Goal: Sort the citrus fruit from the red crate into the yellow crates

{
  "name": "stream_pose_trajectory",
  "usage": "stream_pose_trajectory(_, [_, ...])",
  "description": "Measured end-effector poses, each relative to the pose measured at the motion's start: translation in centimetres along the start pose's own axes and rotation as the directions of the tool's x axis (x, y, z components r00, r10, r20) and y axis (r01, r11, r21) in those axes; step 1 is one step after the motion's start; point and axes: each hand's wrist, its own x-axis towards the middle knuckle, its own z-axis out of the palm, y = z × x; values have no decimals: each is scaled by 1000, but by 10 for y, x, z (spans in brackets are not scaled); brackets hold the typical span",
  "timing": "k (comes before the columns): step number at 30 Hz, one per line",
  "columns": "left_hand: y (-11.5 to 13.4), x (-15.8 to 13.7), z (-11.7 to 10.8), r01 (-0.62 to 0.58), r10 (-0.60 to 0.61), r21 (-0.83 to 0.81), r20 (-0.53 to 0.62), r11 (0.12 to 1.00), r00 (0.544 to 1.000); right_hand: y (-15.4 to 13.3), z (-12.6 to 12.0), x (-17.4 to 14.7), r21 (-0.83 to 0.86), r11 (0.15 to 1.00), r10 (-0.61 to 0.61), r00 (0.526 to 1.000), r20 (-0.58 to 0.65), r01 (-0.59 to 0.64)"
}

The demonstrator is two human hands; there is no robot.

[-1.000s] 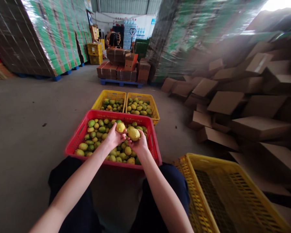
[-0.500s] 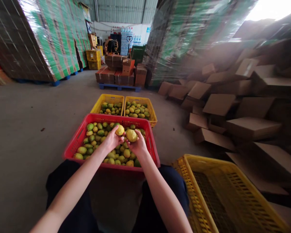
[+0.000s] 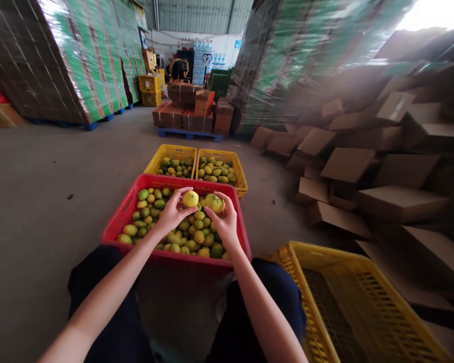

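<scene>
Over a red crate (image 3: 115,222) of green and yellow lemons, I hold one fruit in each hand. My left hand (image 3: 171,212) is closed around a yellow lemon (image 3: 190,198), thumb below and fingers above, one end facing me. In my right hand (image 3: 227,220) is a larger yellow-green lemon (image 3: 214,203), gripped between thumb and fingers. The two fruits are close side by side. Beneath them the loose lemons (image 3: 199,237) fill the red crate, partly hidden by my wrists.
Two yellow crates (image 3: 170,148) with more lemons stand behind the red one. At my right is a yellow crate (image 3: 327,248) with its slatted bottom showing. Cardboard boxes (image 3: 348,164) lie heaped on the right. A blue pallet (image 3: 189,134) carries cartons farther back.
Both hands have turned the lemons, and my fingers now arch over their tops. The right lemon shows a greener side. My hands have moved slightly apart.
</scene>
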Motion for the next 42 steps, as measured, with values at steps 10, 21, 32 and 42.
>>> stream_pose_trajectory(10, [0, -5, -3, -207, 187, 247, 102, 947, 977, 2, -3, -8, -179, 957, -225, 973, 48, 230])
stream_pose_trajectory(21, [8, -7, -4, -250, 232, 348, 95, 904, 968, -4, 1, -9, -159, 950, -273, 962, 3, 270])
stream_pose_trajectory(32, [8, -5, -3, -145, 132, 187, 82, 972, 988, -4, 1, -8, -46, 990, -137, 990, -30, 135])
stream_pose_trajectory(42, [12, -5, -2, -103, 95, 143, 62, 984, 994, -12, 3, -9, 37, 994, -106, 994, -35, 107])
